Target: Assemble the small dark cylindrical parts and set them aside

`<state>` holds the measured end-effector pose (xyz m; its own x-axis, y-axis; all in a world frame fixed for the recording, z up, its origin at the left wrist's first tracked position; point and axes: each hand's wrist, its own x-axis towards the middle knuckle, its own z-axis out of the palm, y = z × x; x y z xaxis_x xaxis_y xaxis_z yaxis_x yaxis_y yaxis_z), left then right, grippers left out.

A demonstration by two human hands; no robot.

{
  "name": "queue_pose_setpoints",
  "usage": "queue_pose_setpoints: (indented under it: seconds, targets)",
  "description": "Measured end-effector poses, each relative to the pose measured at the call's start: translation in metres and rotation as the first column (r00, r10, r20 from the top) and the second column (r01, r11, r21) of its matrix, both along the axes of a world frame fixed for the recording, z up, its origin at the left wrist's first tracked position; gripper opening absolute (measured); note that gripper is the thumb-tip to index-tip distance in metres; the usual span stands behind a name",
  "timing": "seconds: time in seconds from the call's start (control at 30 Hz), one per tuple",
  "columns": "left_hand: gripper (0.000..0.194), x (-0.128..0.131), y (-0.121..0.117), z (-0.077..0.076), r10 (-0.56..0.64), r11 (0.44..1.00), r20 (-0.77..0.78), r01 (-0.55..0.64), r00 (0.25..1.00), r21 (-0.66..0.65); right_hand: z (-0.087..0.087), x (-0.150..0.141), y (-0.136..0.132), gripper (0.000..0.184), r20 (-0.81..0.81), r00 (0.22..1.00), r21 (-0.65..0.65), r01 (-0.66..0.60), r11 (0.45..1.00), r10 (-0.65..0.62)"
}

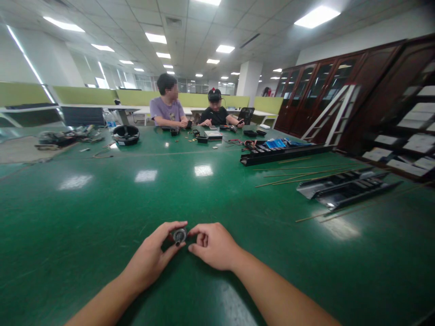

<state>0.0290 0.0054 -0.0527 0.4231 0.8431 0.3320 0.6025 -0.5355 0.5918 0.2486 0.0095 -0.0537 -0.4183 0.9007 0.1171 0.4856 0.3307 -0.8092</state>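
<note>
A small round metal part (179, 235), grey with a dark centre, sits just above the green table (102, 213) near its front edge. My left hand (157, 253) pinches this part between thumb and fingers. My right hand (211, 245) is beside it on the right, fingers curled, its thumb and forefinger tip touching the part's side. Both forearms reach in from the bottom of the head view.
Black trays (343, 188) and thin wooden sticks (292, 179) lie to the right. A longer black tray with blue parts (278, 151) is farther back. A black round housing (126, 134) stands far left. Two people sit at the far end among small parts. Dark cabinets line the right wall.
</note>
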Motion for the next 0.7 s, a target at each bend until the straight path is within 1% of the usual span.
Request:
queue_pose_setpoints:
  seconds: [0.1,0.27,0.4,0.47,0.53,0.63,0.7]
  targets:
    - [0.033,-0.0006,-0.0005,0.0015,-0.021,0.998,0.001,0.021,1.0,0.055,0.0,0.0002,0.0002,0.024,-0.001,1.0,0.013,0.002,1.0,-0.002]
    - [0.031,0.0002,-0.0008,0.0033,-0.081,0.989,-0.042,0.086,0.996,0.117,-0.0013,0.0005,0.0003,0.007,0.027,0.999,0.047,0.022,0.999,-0.023]
    - [0.033,0.0019,-0.0024,0.0069,-0.088,0.985,-0.057,0.095,0.995,0.143,-0.001,-0.0002,0.0002,0.007,0.01,0.999,0.026,0.035,0.999,-0.035]
    - [0.032,0.0018,-0.0034,0.0081,-0.083,0.987,-0.055,0.09,0.995,0.136,0.0005,-0.0008,0.0004,0.012,-0.031,0.999,0.012,0.035,0.999,-0.035]
    - [0.033,0.001,-0.0042,0.0077,-0.069,0.988,-0.044,0.074,0.997,0.133,0.0021,-0.0013,0.0008,0.021,-0.081,0.996,-0.016,0.043,0.999,-0.044]
    - [0.038,-0.0007,-0.0041,0.0043,-0.01,0.988,-0.02,0.013,1.0,0.153,0.0033,-0.0013,0.0012,0.032,-0.131,0.988,-0.05,0.072,0.996,-0.078]
    - [0.039,-0.0014,-0.0035,0.0018,0.023,0.988,-0.013,-0.021,1.0,0.15,0.0033,-0.001,0.001,0.034,-0.13,0.987,-0.038,0.085,0.996,-0.089]
